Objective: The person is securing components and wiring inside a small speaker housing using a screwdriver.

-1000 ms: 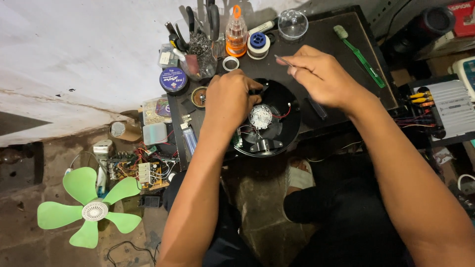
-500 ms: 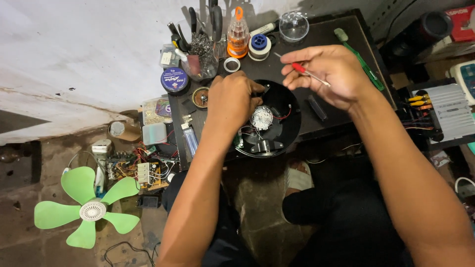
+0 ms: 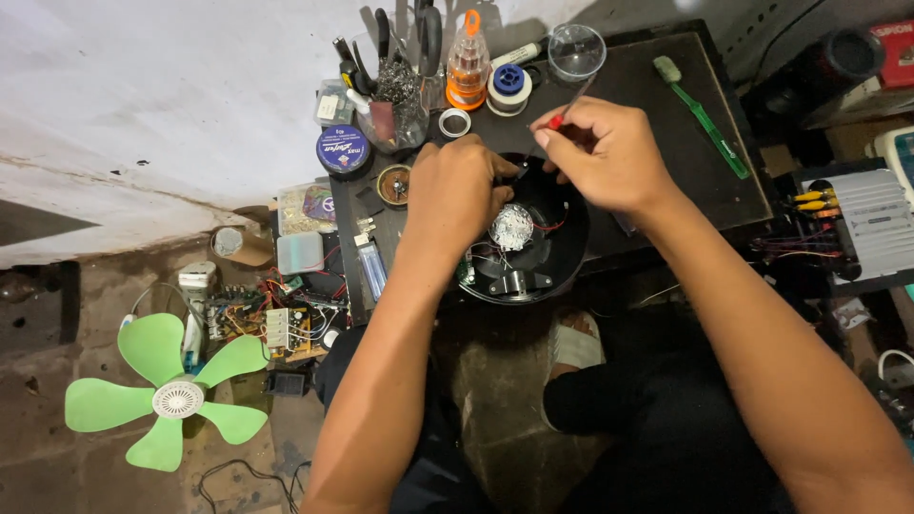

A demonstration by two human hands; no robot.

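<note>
While the round black plastic housing (image 3: pixel 547 257) sits at the near edge of the dark worktop (image 3: pixel 666 133), both hands work over its far rim. The left hand (image 3: pixel 457 195) lies curled over the housing's left side, its fingers bent down and drawn together against the rim; whatever they pinch is hidden beneath the knuckles, so I cannot tell whether they grip anything beyond the housing itself. The right hand (image 3: pixel 605 152) is closed around a thin red-handled screwdriver (image 3: pixel 566 107), thumb and fingers clamped on its red grip, the shaft slanting up and away from the hand. Inside the housing a shiny silver crinkled disc (image 3: pixel 512 227) lies near the middle, with thin red and black wires (image 3: pixel 547 228) running beside it.

At the back of the worktop stand a clear cup of pliers and cutters (image 3: pixel 395 86), an orange-and-clear bottle (image 3: pixel 467 62), a blue spool (image 3: pixel 508 84) and a clear round lid (image 3: pixel 576 49). A green toothbrush (image 3: pixel 705 119) lies to the right, well apart from the hands. On the floor to the left rests a pale green fan blade (image 3: pixel 171 395), with bare circuit boards (image 3: pixel 276 319) between it and the worktop.
</note>
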